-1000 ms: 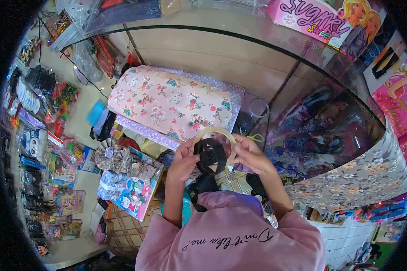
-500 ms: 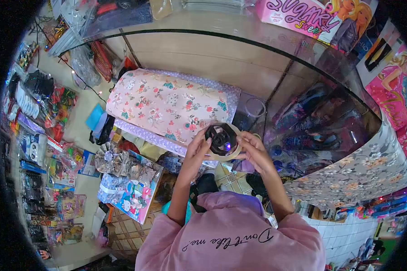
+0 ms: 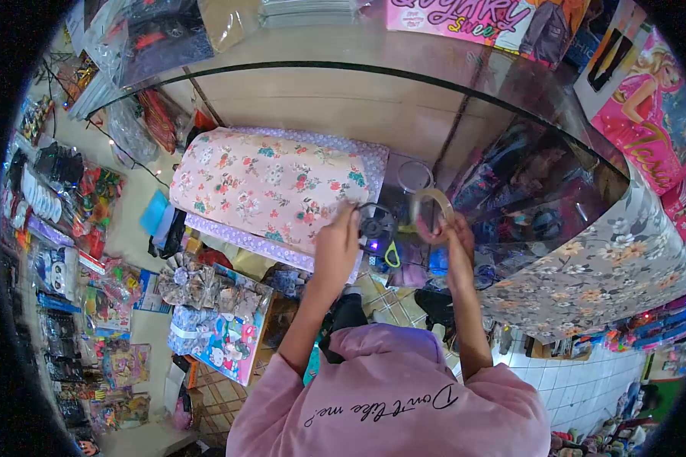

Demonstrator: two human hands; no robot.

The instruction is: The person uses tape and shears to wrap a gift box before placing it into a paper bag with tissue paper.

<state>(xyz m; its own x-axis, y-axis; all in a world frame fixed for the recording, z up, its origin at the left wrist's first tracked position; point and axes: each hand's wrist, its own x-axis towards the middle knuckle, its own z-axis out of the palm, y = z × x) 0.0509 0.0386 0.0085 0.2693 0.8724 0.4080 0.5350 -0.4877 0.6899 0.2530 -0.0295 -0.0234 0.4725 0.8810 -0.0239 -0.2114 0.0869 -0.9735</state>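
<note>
Both hands occupied, held up over the near right edge of the floral bundle [image 3: 270,186], apart from each other. Left hand [image 3: 337,236] has fingers curled in, nearly closed, pinching the left rim of a black round piece [image 3: 375,227] with a hub in its middle; slight blur, exact finger contact can't be told. Right hand [image 3: 459,236] is closed round the lower right side of a tan tape roll [image 3: 434,194], tilted so its hole shows; some fingertips hidden. Roll and black piece aren't touching, clear gap between. Step in hand looks like handling the two pieces separately, one per hand; can't tell whether any tape is pulled out. Next move, as a judgement, calls for a steady hold on both, and anything needing free fingers means putting one down first. Yellow-green looped handle [image 3: 393,265], probably scissors, shows just below the black piece, not gripped. Clear ring [image 3: 399,177] lies on the surface beside the bundle's right end, above and left of the tan roll. Purple dotted sheet [image 3: 375,156] sticks out from under the bundle; paper or cloth, can't tell. Grey floral sheet [image 3: 594,274] hangs at far right, cartoon-covered board [image 3: 221,352] sits lower left, both well away from the hands.
</note>
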